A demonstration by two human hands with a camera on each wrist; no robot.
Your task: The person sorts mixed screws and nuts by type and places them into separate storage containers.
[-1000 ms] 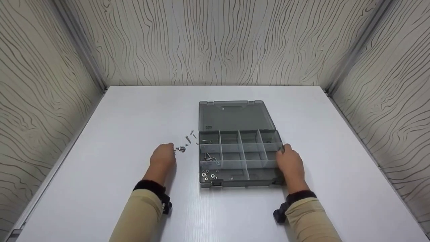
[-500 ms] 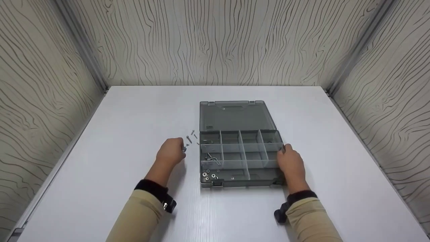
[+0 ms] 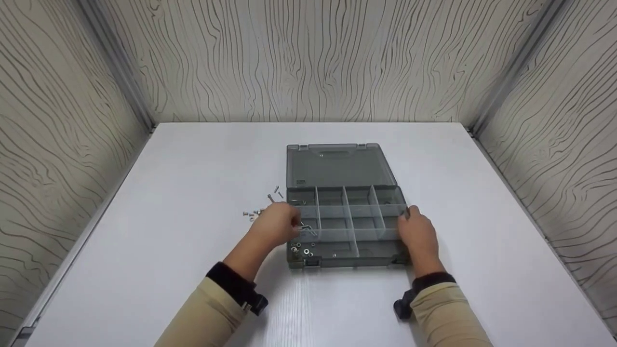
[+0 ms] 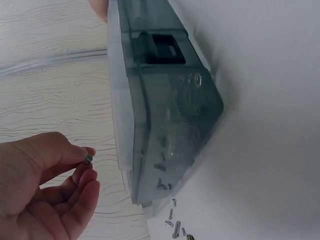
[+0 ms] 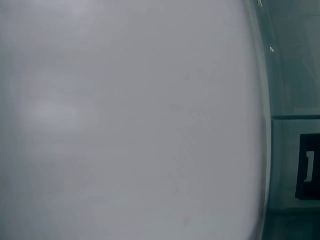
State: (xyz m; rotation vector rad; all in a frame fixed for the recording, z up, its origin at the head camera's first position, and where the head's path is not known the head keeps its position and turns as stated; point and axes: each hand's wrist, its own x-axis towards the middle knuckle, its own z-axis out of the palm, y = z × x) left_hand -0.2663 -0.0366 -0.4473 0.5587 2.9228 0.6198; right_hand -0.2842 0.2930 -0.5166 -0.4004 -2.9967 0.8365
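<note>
My left hand (image 3: 275,224) is over the left edge of the grey organizer box (image 3: 342,262). Between thumb and forefinger it pinches a small shiny metal piece (image 4: 88,159), mostly covered by the fingertips. The other fingers are loosely curled. The box's see-through lid (image 3: 340,168) lies folded back. Bolts (image 3: 306,229) lie in a left middle compartment, and several nuts (image 3: 306,251) in the front left one. My right hand (image 3: 418,236) grips the box's right side, thumb at the rim. The right wrist view shows the box's front latch (image 5: 309,167), not the hand.
Loose screws (image 3: 253,213) lie on the white table (image 3: 193,168) left of the box, partly behind the left hand. Clear dividers (image 3: 332,235) stand up between the compartments. Wood-patterned panels (image 3: 299,62) enclose the table at the back and sides.
My left hand picks up a small metal piece from the loose screws and moves right with it, over the box's left compartments. My right hand keeps its grip on the box's right side.
</note>
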